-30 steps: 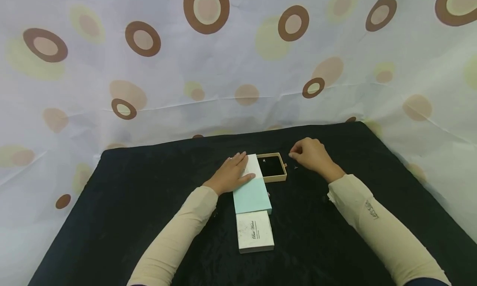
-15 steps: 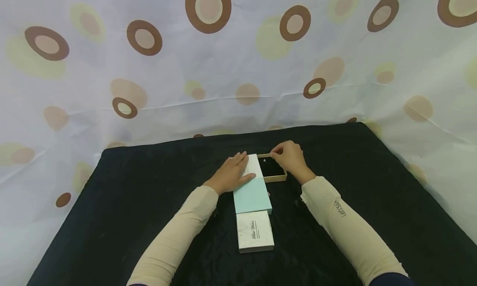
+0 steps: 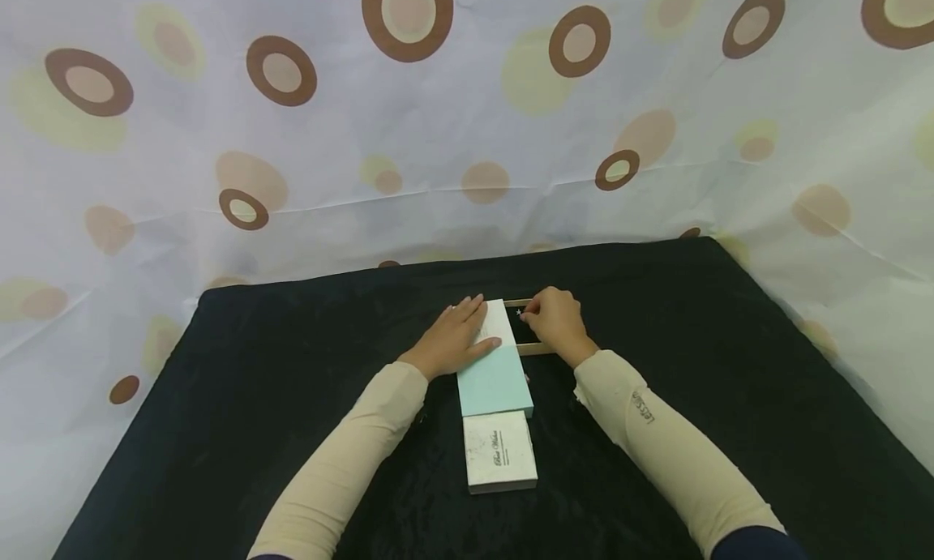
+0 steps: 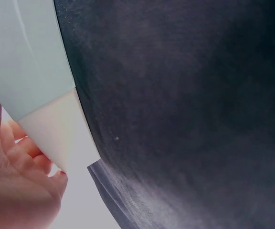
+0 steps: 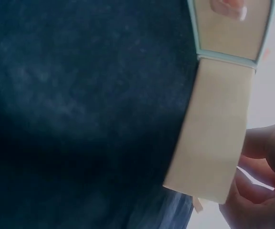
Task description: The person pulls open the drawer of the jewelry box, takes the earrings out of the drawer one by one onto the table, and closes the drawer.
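Note:
My left hand (image 3: 451, 341) lies flat with fingers spread on a white box (image 3: 499, 321), thumb reaching its border with a pale teal box (image 3: 494, 386). From the white box's right side a beige-rimmed drawer (image 3: 535, 350) with a black lining is pulled out. Inside it shows a tiny silver star-shaped piece (image 3: 519, 312). My right hand (image 3: 560, 325) is over the drawer, thumb and fingers drawn together right beside the star; I cannot tell whether they pinch something small. The right wrist view shows the drawer's side (image 5: 214, 129) with that hand (image 5: 257, 186) behind it.
A white box with printed lettering (image 3: 499, 455) lies at the near end of the row. A pink ribbon tab (image 5: 229, 8) sticks out of the teal box's side. Black cloth (image 3: 292, 398) covers the table; a patterned curtain (image 3: 467, 138) hangs behind.
My right hand has moved left from the cloth to over the drawer. A small silver piece seen on the cloth a second ago no longer shows. My left hand has stayed on the white box.

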Demonstrator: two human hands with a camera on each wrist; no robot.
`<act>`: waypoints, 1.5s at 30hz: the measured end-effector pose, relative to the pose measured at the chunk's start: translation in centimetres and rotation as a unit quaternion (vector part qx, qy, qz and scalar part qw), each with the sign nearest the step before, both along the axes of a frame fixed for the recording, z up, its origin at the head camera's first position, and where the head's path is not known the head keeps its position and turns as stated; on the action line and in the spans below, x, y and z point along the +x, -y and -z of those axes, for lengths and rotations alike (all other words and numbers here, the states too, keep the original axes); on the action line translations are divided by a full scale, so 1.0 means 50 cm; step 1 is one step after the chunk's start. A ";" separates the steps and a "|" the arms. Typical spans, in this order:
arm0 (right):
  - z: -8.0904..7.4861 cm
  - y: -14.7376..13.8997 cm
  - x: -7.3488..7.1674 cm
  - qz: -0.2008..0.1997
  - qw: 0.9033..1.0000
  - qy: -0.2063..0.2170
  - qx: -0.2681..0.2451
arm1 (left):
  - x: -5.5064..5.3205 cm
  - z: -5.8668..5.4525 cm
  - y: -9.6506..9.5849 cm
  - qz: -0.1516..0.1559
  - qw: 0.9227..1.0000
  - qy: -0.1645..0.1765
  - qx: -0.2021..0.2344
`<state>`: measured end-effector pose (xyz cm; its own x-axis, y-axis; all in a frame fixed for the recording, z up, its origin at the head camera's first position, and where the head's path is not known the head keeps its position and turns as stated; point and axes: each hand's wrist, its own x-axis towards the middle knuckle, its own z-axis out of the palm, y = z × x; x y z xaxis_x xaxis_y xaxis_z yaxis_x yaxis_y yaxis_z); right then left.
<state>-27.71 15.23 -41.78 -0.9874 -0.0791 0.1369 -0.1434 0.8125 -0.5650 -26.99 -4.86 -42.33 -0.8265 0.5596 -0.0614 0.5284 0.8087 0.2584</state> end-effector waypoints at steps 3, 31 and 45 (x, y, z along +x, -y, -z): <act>0.004 0.003 0.000 0.005 1.000 -0.006 -0.004 | -0.001 0.000 -0.001 0.000 1.000 -0.002 0.001; 0.016 0.018 -0.005 0.051 0.998 -0.020 0.017 | -0.002 0.005 -0.003 -0.003 1.000 -0.004 0.000; 0.015 0.022 -0.001 0.056 0.998 -0.013 0.030 | 0.000 0.006 -0.001 -0.005 1.000 -0.003 -0.004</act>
<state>-27.77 14.15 -42.53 -0.9866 0.0222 0.1619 -0.0647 0.8565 -0.5120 -26.98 -4.81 -42.64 -0.8325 0.5506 -0.0612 0.5215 0.8162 0.2487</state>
